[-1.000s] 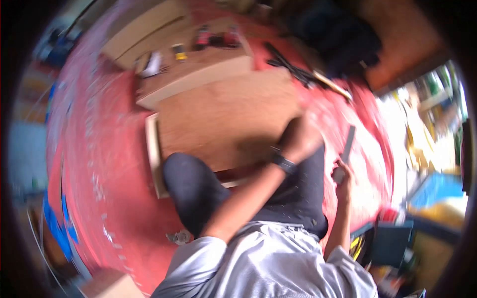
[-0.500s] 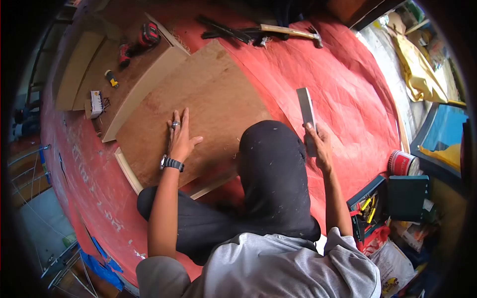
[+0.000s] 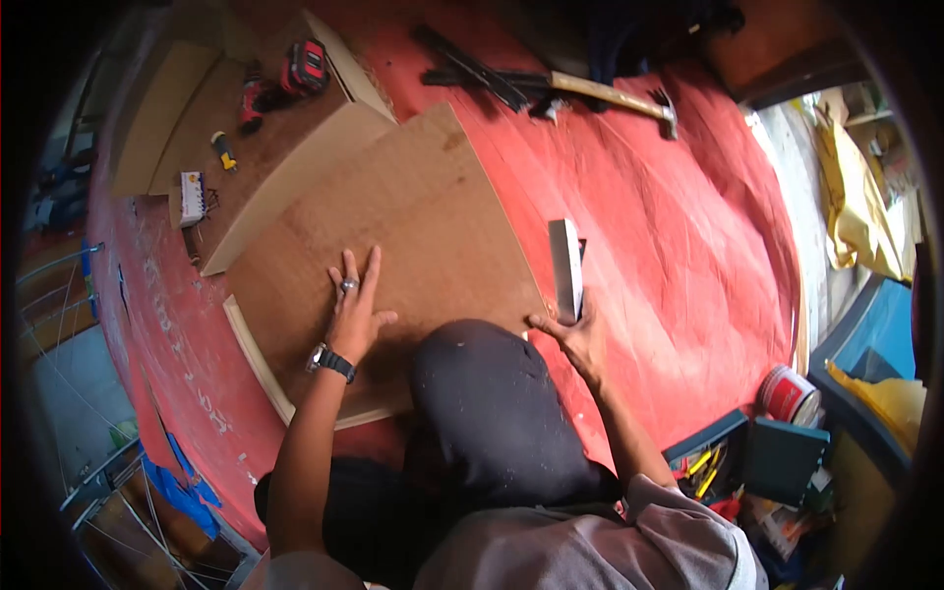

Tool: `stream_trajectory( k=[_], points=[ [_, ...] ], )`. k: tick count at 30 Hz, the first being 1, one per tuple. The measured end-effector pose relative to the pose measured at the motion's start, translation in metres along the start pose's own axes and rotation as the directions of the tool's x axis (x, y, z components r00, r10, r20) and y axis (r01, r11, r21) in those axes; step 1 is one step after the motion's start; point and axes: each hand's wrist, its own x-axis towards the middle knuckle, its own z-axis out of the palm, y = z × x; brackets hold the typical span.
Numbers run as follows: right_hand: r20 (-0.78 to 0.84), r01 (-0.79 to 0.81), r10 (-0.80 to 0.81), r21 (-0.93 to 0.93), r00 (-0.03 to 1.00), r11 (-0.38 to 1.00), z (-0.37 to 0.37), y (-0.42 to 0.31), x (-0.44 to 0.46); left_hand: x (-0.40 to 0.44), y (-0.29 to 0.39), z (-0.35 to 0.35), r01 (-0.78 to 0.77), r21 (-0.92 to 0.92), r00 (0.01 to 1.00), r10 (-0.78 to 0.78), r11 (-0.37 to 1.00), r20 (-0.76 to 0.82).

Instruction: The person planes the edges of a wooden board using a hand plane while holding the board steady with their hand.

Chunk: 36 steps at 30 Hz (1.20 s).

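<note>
My left hand lies with spread fingers on a brown plywood panel, which has pale wood strips along its left and near edges. My right hand is at the panel's right corner, thumb stretched to the edge. Its other fingers, partly hidden, hold the lower end of a long flat-faced grey tool with a dark part on its far side. I cannot make out the tool's exact kind. My bent knee is against the near side of the panel.
A wooden frame at upper left bears a red-black drill, a yellow-black tool and a small box with screws. A hammer lies across dark bars on the red sheet. A can and toolbox stand right.
My right hand has moved left and nearer with the grey tool, from above the red sheet to the panel's right corner. My left hand stays spread on the panel; my knee has shifted left.
</note>
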Motion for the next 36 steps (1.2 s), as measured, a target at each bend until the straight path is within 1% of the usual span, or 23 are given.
stream_trajectory(
  k=[1, 5, 8, 9, 11, 15, 16, 17, 18, 19, 20, 21, 22, 23, 24, 25, 27, 28, 29, 30, 32, 35, 36],
  points=[
    [0.007, -0.016, 0.016, 0.042, 1.000, 0.999, 0.001, 0.000, 0.001, -0.001, 0.004, -0.005, 0.019, -0.010, 0.999, -0.018, 1.000, 0.035],
    [0.067, -0.046, 0.036, 0.149, 0.997, 0.988, -0.002, -0.021, -0.003, -0.002, -0.004, -0.004, -0.009, 0.047, 0.999, 0.007, 0.999, 0.045],
    [0.077, -0.022, 0.015, 0.084, 0.997, 0.996, 0.001, -0.011, 0.000, 0.000, 0.002, -0.013, 0.004, 0.142, 0.995, -0.018, 0.990, 0.097],
    [0.051, 0.030, -0.032, 0.028, 0.998, 0.999, 0.002, -0.006, 0.001, 0.000, 0.001, -0.015, -0.051, 0.206, 0.997, 0.038, 0.977, 0.067],
    [0.008, 0.119, -0.119, -0.096, 0.993, 0.988, 0.001, 0.004, -0.001, 0.005, -0.005, -0.022, -0.076, 0.247, 0.992, 0.049, 0.966, 0.113],
    [-0.031, 0.047, -0.044, 0.117, 0.999, 0.992, -0.015, -0.020, -0.020, 0.030, -0.007, -0.058, -0.181, 0.258, 0.978, 0.146, 0.949, 0.147],
    [-0.061, 0.016, -0.005, 0.191, 0.998, 0.981, -0.022, -0.032, -0.026, 0.037, -0.008, -0.056, -0.241, 0.255, 0.966, 0.256, 0.936, -0.027],
    [-0.101, -0.054, 0.077, 0.208, 0.992, 0.977, -0.042, -0.017, -0.021, 0.047, -0.010, -0.048, -0.301, 0.261, 0.913, 0.356, 0.917, -0.200],
    [-0.193, 0.038, -0.007, 0.156, 0.981, 0.987, -0.056, -0.021, -0.027, 0.060, -0.012, -0.037, -0.361, 0.277, 0.819, 0.445, 0.891, -0.363],
    [-0.225, 0.116, -0.085, 0.127, 0.971, 0.985, -0.080, -0.010, -0.026, 0.076, -0.015, -0.020, -0.363, 0.204, 0.801, 0.416, 0.909, -0.430],
    [-0.308, 0.156, -0.135, 0.044, 0.942, 0.987, -0.101, -0.014, -0.035, 0.082, -0.015, -0.010, -0.330, 0.241, 0.782, 0.408, 0.913, -0.471],
    [-0.382, 0.173, -0.202, -0.110, 0.902, 0.979, -0.130, -0.004, -0.041, 0.085, -0.015, 0.001, -0.296, 0.273, 0.765, 0.398, 0.915, -0.505],
    [-0.412, 0.109, -0.064, 0.085, 0.909, 0.990, -0.134, -0.050, -0.069, 0.087, -0.015, 0.010, -0.264, 0.302, 0.746, 0.392, 0.916, -0.538],
    [-0.572, 0.204, -0.197, -0.053, 0.796, 0.978, -0.154, -0.036, -0.071, 0.088, -0.015, 0.012, -0.254, 0.320, 0.744, 0.395, 0.913, -0.538],
    [-0.468, 0.116, -0.106, -0.009, 0.878, 0.993, -0.174, -0.064, -0.095, 0.090, -0.016, 0.014, -0.251, 0.326, 0.732, 0.399, 0.911, -0.553],
    [-0.517, 0.139, -0.128, -0.016, 0.847, 0.990, -0.201, -0.049, -0.100, 0.093, -0.016, 0.015, -0.253, 0.330, 0.722, 0.405, 0.909, -0.562],
    [-0.569, 0.110, -0.038, 0.093, 0.822, 0.990, -0.204, -0.093, -0.130, 0.089, -0.018, 0.023, -0.261, 0.325, 0.722, 0.408, 0.909, -0.559],
    [-0.608, 0.152, -0.010, 0.183, 0.794, 0.971, -0.206, -0.109, -0.138, 0.091, -0.018, 0.023, -0.266, 0.320, 0.723, 0.408, 0.909, -0.558],
    [-0.558, 0.238, -0.130, 0.125, 0.819, 0.963, -0.203, -0.131, -0.148, 0.094, -0.020, 0.023, -0.266, 0.319, 0.718, 0.408, 0.910, -0.564],
    [-0.426, 0.287, -0.186, 0.185, 0.886, 0.940, -0.216, -0.145, -0.162, 0.096, -0.020, 0.024, -0.272, 0.327, 0.709, 0.419, 0.905, -0.567],
    [-0.488, 0.379, -0.247, 0.193, 0.837, 0.905, -0.219, -0.175, -0.172, 0.095, -0.024, 0.027, -0.272, 0.339, 0.686, 0.429, 0.901, -0.588],
    [-0.756, 0.368, -0.080, 0.221, 0.650, 0.903, -0.177, -0.246, -0.166, 0.094, -0.023, 0.027, -0.272, 0.338, 0.686, 0.427, 0.901, -0.589],
    [-0.745, 0.350, -0.085, 0.206, 0.661, 0.914, -0.172, -0.263, -0.161, 0.094, -0.023, 0.026, -0.271, 0.334, 0.687, 0.425, 0.903, -0.590]
  ],
)
